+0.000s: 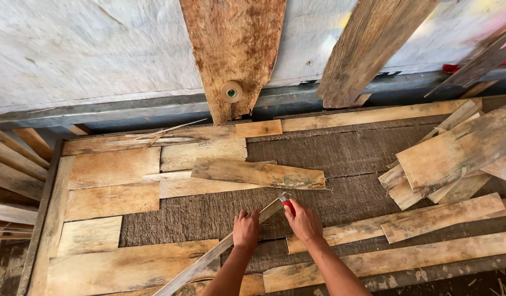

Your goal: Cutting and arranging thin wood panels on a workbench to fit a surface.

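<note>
Rough pale plank offcuts laid flat at left on coarse dark matting. Left hand wrapped shut on a long thin grey wood strip running diagonally up-right. Right hand fingers clamped on a red-handled tool at the strip's upper end. Loose weathered board pile at right.

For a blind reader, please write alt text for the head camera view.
Two bare hands work on a thin wooden strip: left hand grips it, right hand holds a red-handled tool at its end. Worn planks lie around on a dark fibrous mat.
</note>
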